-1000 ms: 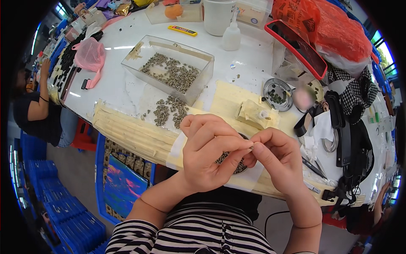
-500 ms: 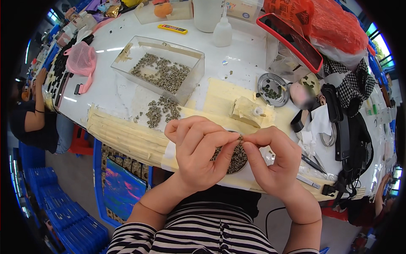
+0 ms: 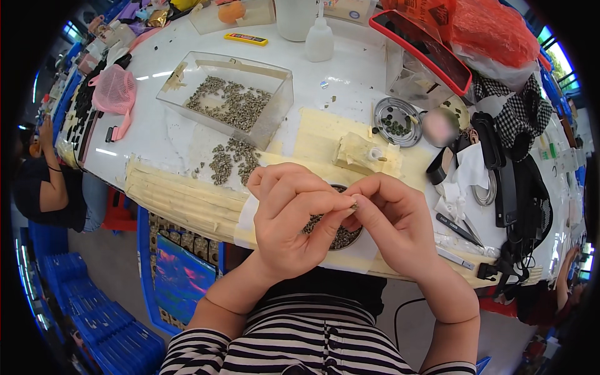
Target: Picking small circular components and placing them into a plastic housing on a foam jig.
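Note:
Above a round dish (image 3: pixel 339 187) of small metal parts, the fingertips of my two hands meet. My left hand (image 3: pixel 284 228) is closed in a pinch of thumb and forefinger, its other fingers curled. My right hand (image 3: pixel 397 231) pinches from the opposite side. Between them is a tiny grey metal part (image 3: pixel 355 205), mostly covered by the fingertips. Beyond my left hand lies a loose heap of similar metal parts (image 3: pixel 232 160). A tape-covered block (image 3: pixel 353 154) with a small white peg sits just beyond the dish.
A clear plastic box (image 3: pixel 275 125) holds more metal parts. A silver dish (image 3: pixel 400 141) contains dark pieces. Tweezers (image 3: pixel 458 229) lie at right, near black straps (image 3: pixel 504 187). A red-cased phone (image 3: pixel 425 53) leans at far right; a white squeeze bottle (image 3: pixel 320 44) stands at the back.
My right thumb and fingers have closed in over the tiny part, now bunched against my left fingertips. The whole view has shifted slightly, so the table things appear a little up and left.

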The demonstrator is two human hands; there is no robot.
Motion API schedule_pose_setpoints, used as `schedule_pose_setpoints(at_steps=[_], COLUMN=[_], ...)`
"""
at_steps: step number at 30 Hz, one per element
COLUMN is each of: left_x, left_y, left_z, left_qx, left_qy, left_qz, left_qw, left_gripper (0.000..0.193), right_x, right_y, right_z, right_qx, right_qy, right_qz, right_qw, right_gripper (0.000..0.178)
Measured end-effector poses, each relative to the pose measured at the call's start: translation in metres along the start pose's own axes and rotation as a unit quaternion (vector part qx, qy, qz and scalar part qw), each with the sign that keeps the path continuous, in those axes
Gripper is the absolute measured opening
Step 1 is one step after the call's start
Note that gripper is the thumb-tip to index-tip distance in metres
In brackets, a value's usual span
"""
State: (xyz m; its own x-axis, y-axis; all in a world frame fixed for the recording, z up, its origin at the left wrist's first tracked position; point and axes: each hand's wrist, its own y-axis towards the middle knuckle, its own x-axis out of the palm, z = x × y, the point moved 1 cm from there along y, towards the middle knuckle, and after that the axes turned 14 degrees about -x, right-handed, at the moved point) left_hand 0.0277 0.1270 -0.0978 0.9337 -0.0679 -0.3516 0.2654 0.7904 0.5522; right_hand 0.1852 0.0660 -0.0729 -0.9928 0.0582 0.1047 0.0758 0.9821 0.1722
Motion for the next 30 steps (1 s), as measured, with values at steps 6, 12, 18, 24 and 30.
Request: schedule_pose_setpoints(at_steps=[6,12,18,24,30], left_x=[0.0000,-0.0026,-0.0023,-0.0016,-0.0014], left_y=[-0.0002,0.0001,-0.0010,-0.0042,-0.0047], left_z=[-0.0020,-0.0046,-0.0036,0.0027,0.0003], left_qx=[0.001,-0.031,-0.007,0.031,0.031], left_qy=[0.008,-0.048,0.015,0.123,0.102], left_qz=[0.011,-0.013,0.016,0.051,0.044], left_qw=[1.000,0.998,1.000,0.991,0.993], left_gripper=[0.018,0.018,0.018,0.020,0.020], right_x=[-0.0025,-0.0033,-0.0016,0.0023,0.0010], right_y=[0.0005,0.0019,-0.0010,0.0019,0.0000], right_z=[-0.0025,0.0005,0.0001,-0.0018,0.0011], right_qx=[0.008,0.063,0.010,-0.287,-0.158], right_qy=[0.033,0.114,0.054,-0.301,-0.156], right_qz=[-0.005,-0.013,0.010,0.003,0.015], right_qw=[0.999,0.991,0.998,0.909,0.975], right_gripper=[0.015,0.018,0.012,0.008,0.006])
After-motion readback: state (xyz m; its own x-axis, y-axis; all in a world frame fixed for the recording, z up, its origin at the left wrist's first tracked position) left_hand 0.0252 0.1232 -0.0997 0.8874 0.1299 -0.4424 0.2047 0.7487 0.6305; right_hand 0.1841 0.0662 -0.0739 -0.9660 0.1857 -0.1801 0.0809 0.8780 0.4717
